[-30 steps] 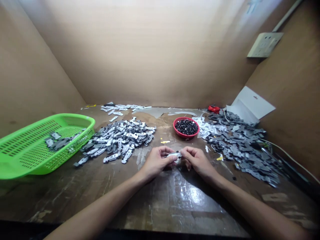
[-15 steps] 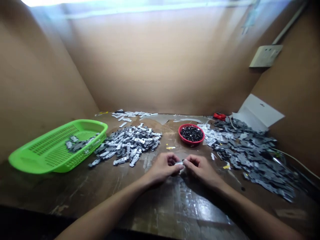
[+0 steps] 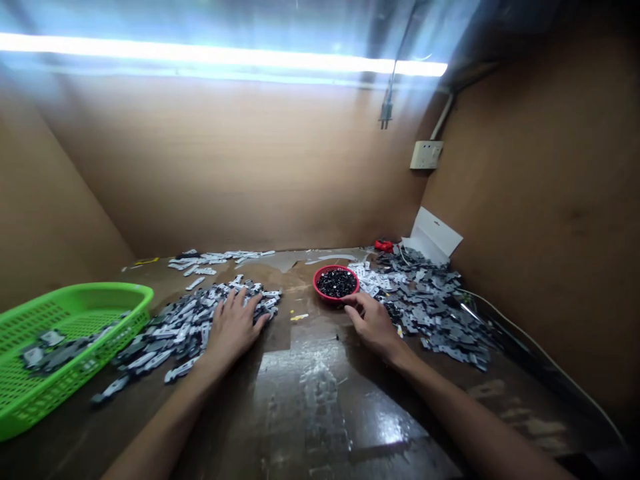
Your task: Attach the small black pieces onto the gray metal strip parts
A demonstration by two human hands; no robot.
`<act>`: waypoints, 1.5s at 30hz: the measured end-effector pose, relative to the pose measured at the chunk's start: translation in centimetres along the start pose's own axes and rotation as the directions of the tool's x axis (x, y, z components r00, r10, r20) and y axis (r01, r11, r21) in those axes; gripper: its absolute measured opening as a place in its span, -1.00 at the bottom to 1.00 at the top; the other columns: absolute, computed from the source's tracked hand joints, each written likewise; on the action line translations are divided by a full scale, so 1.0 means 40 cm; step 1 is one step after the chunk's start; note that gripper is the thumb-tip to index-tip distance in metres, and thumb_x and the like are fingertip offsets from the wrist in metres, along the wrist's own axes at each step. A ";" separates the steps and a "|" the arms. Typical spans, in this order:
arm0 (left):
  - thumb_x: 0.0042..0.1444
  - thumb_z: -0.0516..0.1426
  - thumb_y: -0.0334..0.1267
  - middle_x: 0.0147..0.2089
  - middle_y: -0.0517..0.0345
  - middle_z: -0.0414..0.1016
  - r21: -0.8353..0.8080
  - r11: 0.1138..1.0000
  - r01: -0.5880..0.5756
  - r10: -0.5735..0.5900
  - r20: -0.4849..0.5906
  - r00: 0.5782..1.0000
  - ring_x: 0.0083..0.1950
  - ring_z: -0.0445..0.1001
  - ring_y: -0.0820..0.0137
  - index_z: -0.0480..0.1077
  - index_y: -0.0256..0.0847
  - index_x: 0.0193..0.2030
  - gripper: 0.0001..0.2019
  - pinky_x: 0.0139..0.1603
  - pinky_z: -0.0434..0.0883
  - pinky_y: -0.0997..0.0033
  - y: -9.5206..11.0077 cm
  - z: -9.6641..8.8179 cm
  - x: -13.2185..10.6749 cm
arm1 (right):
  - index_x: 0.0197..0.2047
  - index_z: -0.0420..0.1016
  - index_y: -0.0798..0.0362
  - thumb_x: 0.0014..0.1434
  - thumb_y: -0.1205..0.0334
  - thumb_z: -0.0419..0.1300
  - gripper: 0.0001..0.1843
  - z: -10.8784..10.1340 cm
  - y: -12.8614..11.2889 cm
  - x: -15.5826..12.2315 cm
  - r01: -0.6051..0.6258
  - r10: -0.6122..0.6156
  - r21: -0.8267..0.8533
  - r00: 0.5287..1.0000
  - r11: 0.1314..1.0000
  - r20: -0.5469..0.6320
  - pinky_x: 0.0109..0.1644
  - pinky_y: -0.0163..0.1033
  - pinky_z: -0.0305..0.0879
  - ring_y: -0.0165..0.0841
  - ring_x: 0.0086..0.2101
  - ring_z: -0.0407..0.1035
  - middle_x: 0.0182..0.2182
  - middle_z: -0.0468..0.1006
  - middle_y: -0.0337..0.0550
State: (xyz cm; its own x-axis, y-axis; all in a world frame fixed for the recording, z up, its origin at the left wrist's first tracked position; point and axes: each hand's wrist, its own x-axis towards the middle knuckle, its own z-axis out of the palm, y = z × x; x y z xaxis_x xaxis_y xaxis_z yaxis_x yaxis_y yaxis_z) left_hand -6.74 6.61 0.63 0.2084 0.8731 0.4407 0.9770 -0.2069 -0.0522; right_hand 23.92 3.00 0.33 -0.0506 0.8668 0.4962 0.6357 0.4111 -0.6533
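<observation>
1. Left hand (image 3: 235, 328): spread open over clips (image 3: 176, 333), toward left edge of table (image 3: 300, 380).
2. Right hand (image 3: 373, 325): half-curled at near rim of red bowl (image 3: 325, 297); whether gripping, cannot tell.
3. Bowl: toward table's far edge.

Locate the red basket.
In the head view, the red basket sits slightly right of centre, just beyond the right hand, left of the grey pile.

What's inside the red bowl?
Small black pieces, a few with shiny glints, spread across the red bowl. The bowl's floor and any lower layers are covered by them, so I can't tell what lies underneath.
</observation>
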 end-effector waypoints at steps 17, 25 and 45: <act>0.10 0.01 -0.07 0.24 -0.08 0.12 -0.209 0.895 -0.395 0.404 0.000 0.915 0.27 0.06 0.12 0.26 -0.16 0.09 -0.58 0.20 0.08 0.04 0.194 -0.015 0.003 | -0.23 0.52 -0.02 0.10 0.28 0.09 -0.79 -0.045 0.110 0.060 0.020 0.031 -0.313 0.987 0.950 0.157 -0.10 -0.30 0.22 -0.34 -0.23 0.38 -0.26 0.53 -0.15; 0.15 -0.01 -0.21 0.10 0.03 0.30 -0.583 0.716 -0.384 0.420 -0.080 0.904 0.13 0.28 0.28 0.33 -0.11 0.00 -0.72 0.13 0.25 0.24 0.246 -0.047 -0.041 | -0.28 0.55 -0.08 -0.10 0.42 0.19 -0.70 -0.195 0.248 0.072 -0.168 0.213 -0.497 0.976 0.851 0.036 -0.18 -0.27 0.19 -0.24 -0.17 0.33 -0.29 0.52 -0.11; -0.02 0.16 -0.15 -0.45 0.15 0.43 -0.914 0.026 0.405 0.180 0.403 0.897 -0.42 0.44 0.42 0.32 -0.25 -0.39 -0.80 -0.40 0.36 0.48 0.275 -0.044 -0.082 | -0.36 0.31 0.12 -0.10 0.03 0.29 -0.63 0.048 -0.053 -0.042 -0.523 0.234 0.538 0.825 0.661 0.514 -0.48 -0.36 0.26 -0.44 -0.55 0.37 -0.54 0.48 -0.23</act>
State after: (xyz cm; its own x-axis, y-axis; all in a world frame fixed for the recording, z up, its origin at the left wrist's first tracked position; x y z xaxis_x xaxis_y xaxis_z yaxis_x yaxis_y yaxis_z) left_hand 3.25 0.69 0.19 0.3813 0.9241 0.0248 0.0686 -0.0550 0.9961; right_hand 21.17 1.20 -0.22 -0.2892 0.9565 -0.0375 0.0322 -0.0295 -0.9990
